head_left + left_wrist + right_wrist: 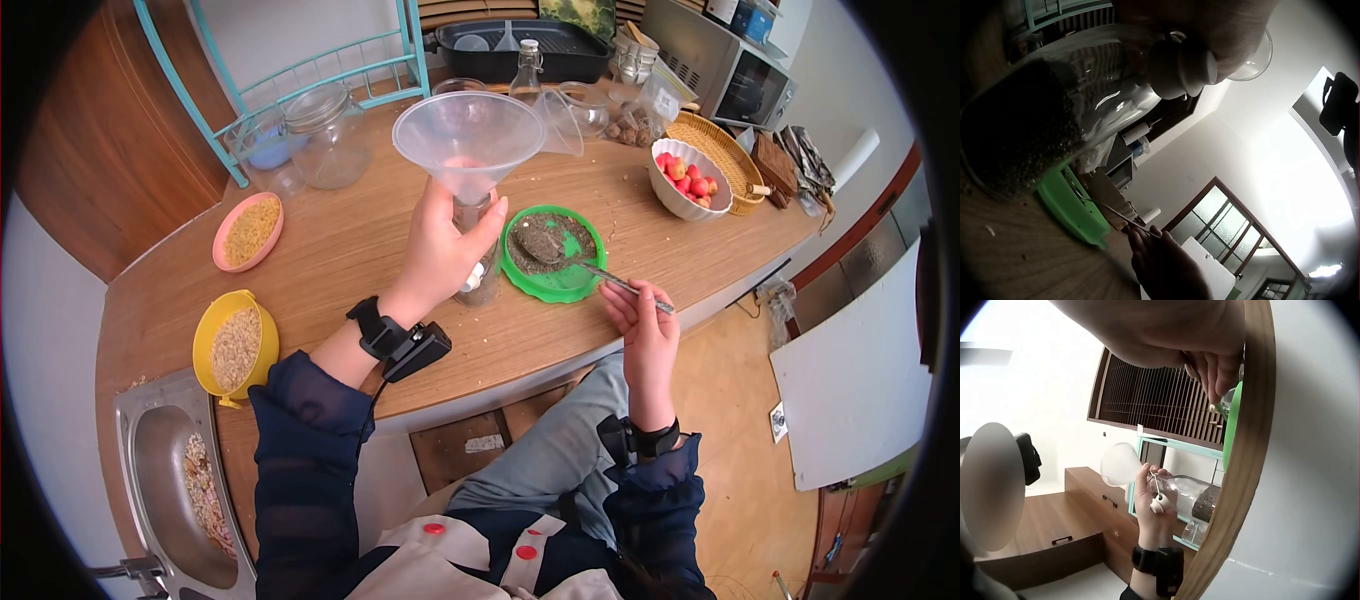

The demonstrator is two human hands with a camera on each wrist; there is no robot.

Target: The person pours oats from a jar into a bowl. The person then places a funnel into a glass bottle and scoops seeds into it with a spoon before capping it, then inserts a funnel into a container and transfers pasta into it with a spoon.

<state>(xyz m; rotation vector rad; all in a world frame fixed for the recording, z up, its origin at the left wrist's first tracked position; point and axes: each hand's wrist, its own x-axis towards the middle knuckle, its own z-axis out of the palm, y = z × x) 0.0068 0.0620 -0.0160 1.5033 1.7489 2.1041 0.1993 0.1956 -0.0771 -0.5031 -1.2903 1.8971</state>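
My left hand (440, 250) grips the neck of a clear glass swing-top bottle (484, 288), which stands on the counter. A translucent plastic funnel (468, 135) sits in its mouth. Dark crumbly grains (1022, 125) fill the lower part of the bottle in the left wrist view, and the white stopper (1182, 70) hangs at its side. Between the thumb and fingers of my right hand (648, 335) is the handle of a metal spoon (622, 284). Its bowl, heaped with the grains, is over a green plastic dish (566, 290) of the same stuff, right of the bottle.
At left lie a pink bowl (219, 250) of yellow pieces, a yellow bowl (206, 345) of pale flakes and a metal sink (150, 450). A large glass jar (330, 140) stands behind. To the right are a white bowl (690, 208) of red fruit and a wicker tray (735, 160).
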